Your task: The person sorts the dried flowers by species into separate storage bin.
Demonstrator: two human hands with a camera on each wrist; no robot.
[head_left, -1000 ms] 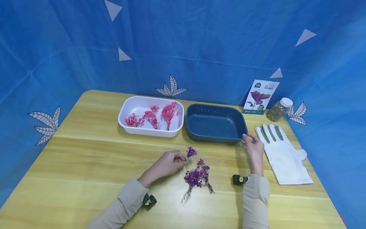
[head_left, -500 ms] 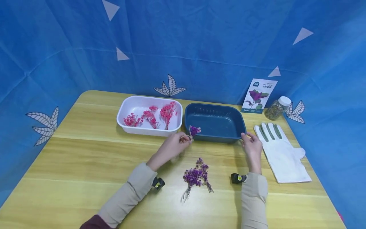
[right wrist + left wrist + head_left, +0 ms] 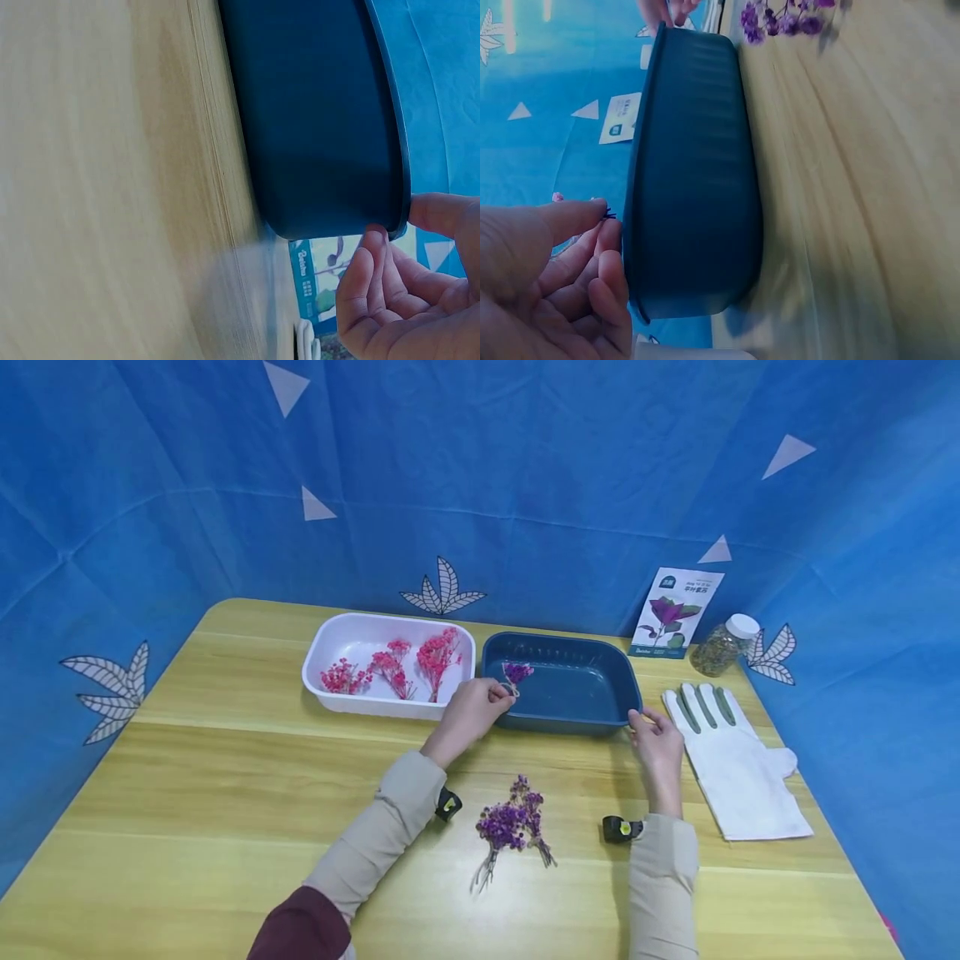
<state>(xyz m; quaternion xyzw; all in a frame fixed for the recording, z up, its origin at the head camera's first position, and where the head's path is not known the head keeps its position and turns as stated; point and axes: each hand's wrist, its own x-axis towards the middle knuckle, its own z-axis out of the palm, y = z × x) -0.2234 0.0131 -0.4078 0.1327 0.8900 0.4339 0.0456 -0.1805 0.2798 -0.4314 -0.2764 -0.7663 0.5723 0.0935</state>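
My left hand (image 3: pixel 472 710) pinches a small bunch of purple dried flowers (image 3: pixel 517 672) by its stems, at the near left rim of the dark blue tub (image 3: pixel 573 689). The flower head hangs over the tub's inside; in the left wrist view the fingers hide most of the bunch. At the tub's near right corner, my right hand (image 3: pixel 658 752) grips the rim between thumb and fingers, as the right wrist view shows closely. Two more purple dried flower bunches (image 3: pixel 501 827) lie on the table in front of the tub, heads overlapping.
Left of the blue tub stands a white tub (image 3: pixel 322 693) with three pink dried flower bunches (image 3: pixel 388 667). A flower-printed packet (image 3: pixel 675 614) leans on the blue curtain beside a lidded jar (image 3: pixel 723 645). White gloves (image 3: pixel 738 768) lie right of my right hand.
My left hand has carried the purple dried flower bunch up from near the other two to over the blue tub's rim. The right hand has stayed on the tub's corner.
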